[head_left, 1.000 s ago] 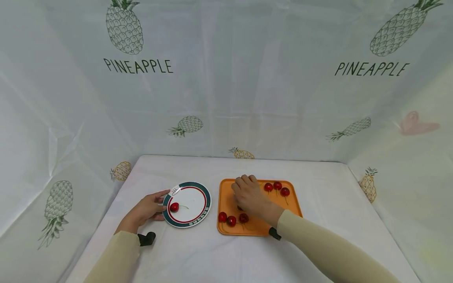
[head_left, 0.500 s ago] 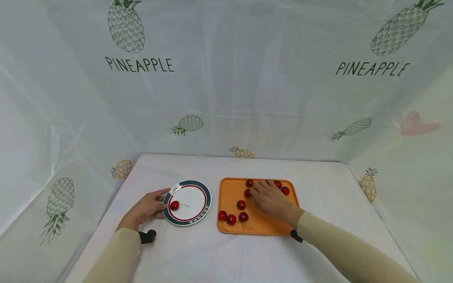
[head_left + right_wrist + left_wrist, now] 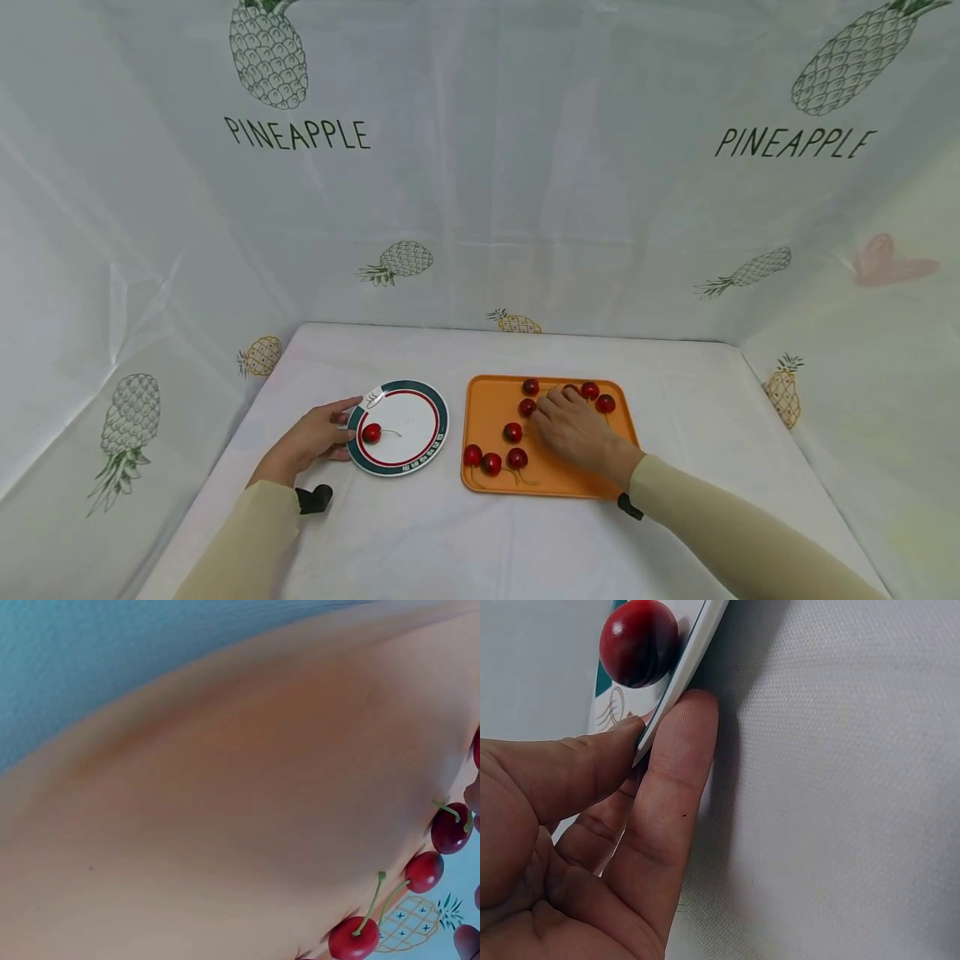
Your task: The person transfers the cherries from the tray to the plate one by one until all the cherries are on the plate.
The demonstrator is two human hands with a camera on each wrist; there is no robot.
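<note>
My left hand [image 3: 311,437] holds the left rim of a round white plate [image 3: 420,446] with a green border and a red ring. In the left wrist view, the thumb presses on top of the rim and fingers [image 3: 679,765] lie beneath it. One red cherry [image 3: 371,432] with a stem rests on the plate. My right hand [image 3: 573,429] reaches over an orange tray [image 3: 487,404], its bent fingers down among the cherries. Its fingertips are hidden in the head view, so I cannot tell whether they grip a cherry.
On the tray, cherries lie at the front left [image 3: 491,464], by the fingers [image 3: 527,407] and at the back right [image 3: 605,403]. A white cloth [image 3: 405,533] covers the table, and a pineapple-print sheet [image 3: 480,208] hangs behind. The tray's surface [image 3: 247,825] fills much of the right wrist view.
My right hand has shifted right across the tray, uncovering cherries in the middle and back, and has barely moved in the last half second. My left hand stays at the plate.
</note>
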